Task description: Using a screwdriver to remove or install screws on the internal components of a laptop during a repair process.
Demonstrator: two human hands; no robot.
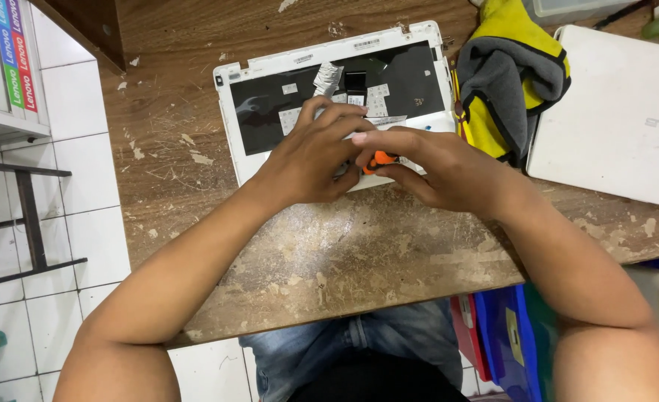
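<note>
A white laptop case part (247, 160) with a black inner panel lies face down on the worn wooden table (344, 253). Both hands meet over its near edge. My right hand (434, 167) pinches a small orange tool (380, 158) between thumb and fingers. My left hand (314, 152) rests on the case, fingers curled beside the orange tool and touching the right hand's fingertips. Silver tape and small white stickers (328, 78) sit on the black panel just beyond the hands.
A yellow and grey cloth (504, 74) lies right of the case. A closed white laptop (620, 112) sits at the far right. Blue and red bins (504, 335) stand under the table's right side. White floor tiles and a dark metal frame (28, 216) are at left.
</note>
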